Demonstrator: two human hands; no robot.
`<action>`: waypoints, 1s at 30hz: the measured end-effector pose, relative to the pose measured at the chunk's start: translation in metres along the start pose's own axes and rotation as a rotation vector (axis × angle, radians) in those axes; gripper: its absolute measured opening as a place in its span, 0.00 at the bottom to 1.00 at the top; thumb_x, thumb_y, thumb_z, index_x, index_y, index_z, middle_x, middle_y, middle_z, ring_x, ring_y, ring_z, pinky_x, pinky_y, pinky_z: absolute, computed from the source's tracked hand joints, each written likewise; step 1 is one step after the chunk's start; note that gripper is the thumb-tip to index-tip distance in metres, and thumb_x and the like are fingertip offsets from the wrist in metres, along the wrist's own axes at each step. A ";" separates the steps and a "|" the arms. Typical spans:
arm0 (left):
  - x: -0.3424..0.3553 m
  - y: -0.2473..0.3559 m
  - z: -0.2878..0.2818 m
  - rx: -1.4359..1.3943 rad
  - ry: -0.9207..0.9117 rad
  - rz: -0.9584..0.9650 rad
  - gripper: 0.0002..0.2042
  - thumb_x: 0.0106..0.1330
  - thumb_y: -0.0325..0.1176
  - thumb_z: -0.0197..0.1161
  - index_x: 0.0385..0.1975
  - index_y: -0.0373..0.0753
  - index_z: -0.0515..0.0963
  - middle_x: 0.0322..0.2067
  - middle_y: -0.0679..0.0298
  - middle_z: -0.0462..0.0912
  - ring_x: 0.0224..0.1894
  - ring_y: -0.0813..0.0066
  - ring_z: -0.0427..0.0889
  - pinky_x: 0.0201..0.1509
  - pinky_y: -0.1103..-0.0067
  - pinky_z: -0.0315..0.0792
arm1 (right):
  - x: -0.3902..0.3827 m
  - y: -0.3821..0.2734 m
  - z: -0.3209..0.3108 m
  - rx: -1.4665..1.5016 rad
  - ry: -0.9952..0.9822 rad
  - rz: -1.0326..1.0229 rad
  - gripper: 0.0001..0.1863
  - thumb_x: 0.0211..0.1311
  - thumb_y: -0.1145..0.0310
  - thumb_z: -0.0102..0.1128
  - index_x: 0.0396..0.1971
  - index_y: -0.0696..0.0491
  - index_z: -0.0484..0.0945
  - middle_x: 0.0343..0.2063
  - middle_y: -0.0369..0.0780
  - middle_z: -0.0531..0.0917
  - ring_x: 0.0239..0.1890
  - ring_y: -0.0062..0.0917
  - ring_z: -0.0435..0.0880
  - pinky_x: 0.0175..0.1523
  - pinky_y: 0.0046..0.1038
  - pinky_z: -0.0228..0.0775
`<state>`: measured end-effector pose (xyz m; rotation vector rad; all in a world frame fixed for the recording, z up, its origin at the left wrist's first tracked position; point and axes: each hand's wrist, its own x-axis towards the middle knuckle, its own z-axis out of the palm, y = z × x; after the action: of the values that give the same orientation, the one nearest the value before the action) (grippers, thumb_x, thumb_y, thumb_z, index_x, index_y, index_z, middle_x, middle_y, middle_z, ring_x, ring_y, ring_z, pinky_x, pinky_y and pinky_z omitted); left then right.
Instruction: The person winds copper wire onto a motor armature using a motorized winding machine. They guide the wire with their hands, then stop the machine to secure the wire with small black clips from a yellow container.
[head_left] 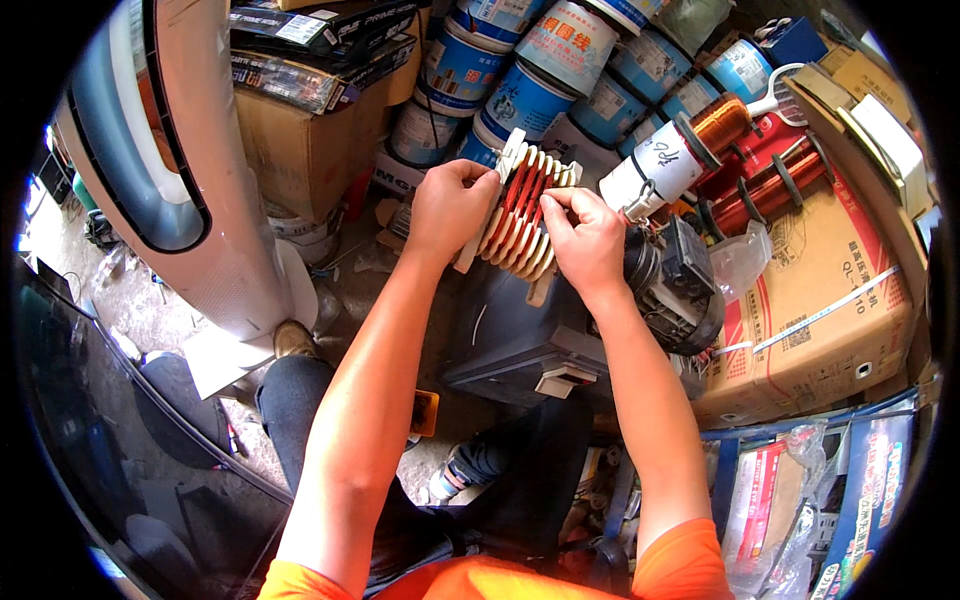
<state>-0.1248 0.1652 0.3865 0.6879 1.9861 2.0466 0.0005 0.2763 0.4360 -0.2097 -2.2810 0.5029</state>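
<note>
A cream ribbed coil former (516,252), wound with red copper-coloured wire (524,203) between its ribs, stands tilted above a dark grey machine (535,335). Closed at the coil's upper left edge, my left hand (452,212) has its thumb and fingertips pressed together. My right hand (590,243) pinches at the coil's right side, where the red wire meets the fingertips. Whether either pinch takes a single strand or the former itself is hard to see. A cream foot of the former points down toward the machine's top.
Blue and white buckets (530,98) are stacked ahead. Copper wire spools (770,195) and a motor-like part (680,285) lie to the right, by a large cardboard box (815,320). A tall white appliance (235,230) stands left. Stacked boxes (310,140) sit behind it.
</note>
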 end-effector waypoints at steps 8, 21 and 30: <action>0.004 0.005 -0.002 0.095 -0.032 0.102 0.13 0.59 0.39 0.60 0.36 0.37 0.83 0.29 0.54 0.84 0.34 0.57 0.84 0.41 0.71 0.76 | -0.010 0.001 0.007 -0.022 0.096 -0.128 0.04 0.54 0.76 0.64 0.30 0.59 0.81 0.28 0.45 0.83 0.30 0.37 0.84 0.35 0.29 0.74; 0.007 0.031 0.004 0.479 -0.119 0.379 0.09 0.61 0.37 0.60 0.37 0.45 0.82 0.38 0.58 0.79 0.40 0.53 0.80 0.46 0.64 0.74 | -0.015 0.009 0.010 -0.022 0.137 -0.159 0.04 0.53 0.77 0.64 0.30 0.58 0.81 0.28 0.44 0.82 0.31 0.39 0.82 0.35 0.30 0.74; 0.008 0.022 0.011 -0.093 -0.171 0.310 0.08 0.61 0.30 0.63 0.37 0.33 0.80 0.28 0.57 0.84 0.30 0.72 0.82 0.37 0.77 0.74 | 0.018 0.000 0.002 -0.074 -0.066 0.051 0.06 0.51 0.71 0.63 0.28 0.57 0.83 0.28 0.45 0.83 0.31 0.40 0.82 0.38 0.34 0.74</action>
<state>-0.1231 0.1774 0.4097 1.1703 1.7678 2.1440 -0.0129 0.2812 0.4463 -0.2921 -2.3658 0.4585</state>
